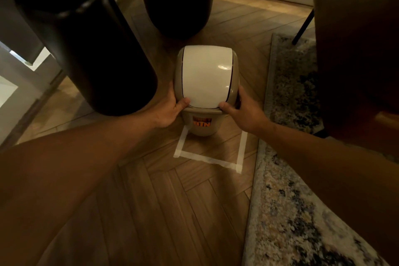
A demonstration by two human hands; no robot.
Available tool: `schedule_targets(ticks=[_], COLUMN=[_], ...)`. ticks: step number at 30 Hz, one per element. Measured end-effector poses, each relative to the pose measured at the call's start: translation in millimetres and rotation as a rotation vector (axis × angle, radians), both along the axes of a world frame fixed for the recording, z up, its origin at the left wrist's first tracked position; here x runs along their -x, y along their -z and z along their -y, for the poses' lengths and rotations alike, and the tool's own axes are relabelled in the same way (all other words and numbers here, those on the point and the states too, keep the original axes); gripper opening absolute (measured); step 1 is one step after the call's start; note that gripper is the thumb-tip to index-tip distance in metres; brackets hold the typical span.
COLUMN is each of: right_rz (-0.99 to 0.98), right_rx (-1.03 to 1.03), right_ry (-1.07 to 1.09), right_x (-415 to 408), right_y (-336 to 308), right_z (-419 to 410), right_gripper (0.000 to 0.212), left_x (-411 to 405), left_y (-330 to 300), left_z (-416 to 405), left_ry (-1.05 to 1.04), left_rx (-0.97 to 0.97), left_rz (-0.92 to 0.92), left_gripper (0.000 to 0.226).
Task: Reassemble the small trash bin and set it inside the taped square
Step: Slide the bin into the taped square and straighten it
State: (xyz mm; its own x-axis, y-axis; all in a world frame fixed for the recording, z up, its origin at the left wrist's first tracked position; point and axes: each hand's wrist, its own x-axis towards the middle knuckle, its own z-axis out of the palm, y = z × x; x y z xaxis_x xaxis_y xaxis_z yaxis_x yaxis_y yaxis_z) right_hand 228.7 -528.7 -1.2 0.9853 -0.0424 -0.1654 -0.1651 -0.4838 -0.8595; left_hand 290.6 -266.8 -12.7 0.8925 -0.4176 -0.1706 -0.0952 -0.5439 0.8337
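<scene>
Both hands, left hand (170, 110) and right hand (244, 112), clasped the small beige plastic swing-lid trash bin (206, 84) at frame centre, upright, base inside the white taped square's (207, 158) far half, equally near.

Dim herringbone wood floor (164, 201), patterned rug (291, 201) at right, dark rounded furniture (86, 39) at left.

Small beige plastic trash bin (201, 124) stands upright, orange label facing the camera; glossy white swing lid (206, 75) seated on top; base inside the white taped square (216, 160), toward its far side.
</scene>
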Motion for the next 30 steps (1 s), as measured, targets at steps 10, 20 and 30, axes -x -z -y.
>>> schedule_targets(ticks=[10, 20, 30], right_rz=[-0.003, 0.020, 0.022], right_rx=[0.082, 0.057, 0.042], right_ry=[0.066, 0.085, 0.116], right_x=[19.3, 18.8, -7.3], right_y=[-5.3, 1.6, -3.0], right_z=[32.3, 35.9, 38.4], right_gripper=[0.076, 0.078, 0.081], left_x=[3.1, -3.8, -30.3], left_y=[-12.6, -11.0, -15.4], left_z=[42.9, 47.6, 54.5], left_ry=[0.059, 0.065, 0.036], left_rx=[-0.017, 0.008, -0.018], left_rz=[0.047, -0.050, -0.097], left_gripper=[0.085, 0.087, 0.092])
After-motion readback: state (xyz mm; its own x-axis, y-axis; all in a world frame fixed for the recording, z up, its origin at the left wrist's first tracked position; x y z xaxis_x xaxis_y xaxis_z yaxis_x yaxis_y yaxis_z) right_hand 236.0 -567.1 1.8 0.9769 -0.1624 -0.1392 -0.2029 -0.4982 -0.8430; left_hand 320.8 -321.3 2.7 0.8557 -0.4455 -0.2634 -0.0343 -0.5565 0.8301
